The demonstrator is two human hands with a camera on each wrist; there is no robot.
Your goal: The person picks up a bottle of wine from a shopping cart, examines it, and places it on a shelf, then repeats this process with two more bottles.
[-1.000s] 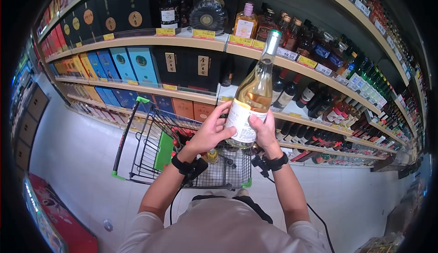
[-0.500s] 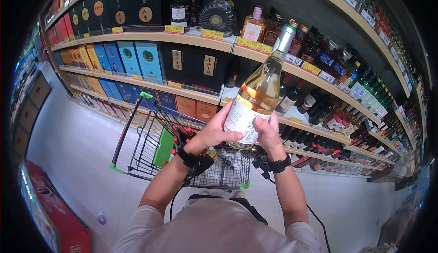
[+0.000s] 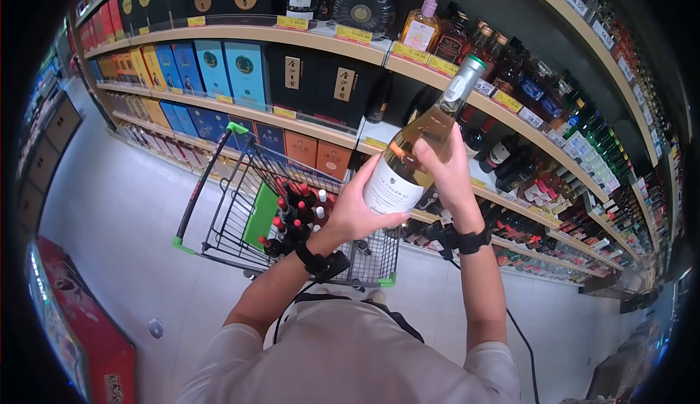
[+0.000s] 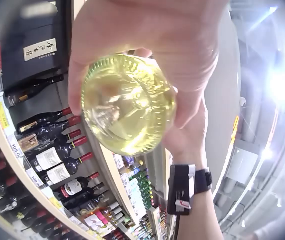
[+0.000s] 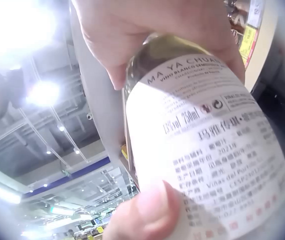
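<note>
Both hands (image 3: 355, 206) (image 3: 452, 176) grip a tilted bottle (image 3: 394, 187), apparently of white wine.

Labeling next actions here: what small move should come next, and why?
Probably lower the white-labelled bottle toward the cart: the left hand and right hand both grip it, tilted, and red-capped bottles sit in that cart.
</note>
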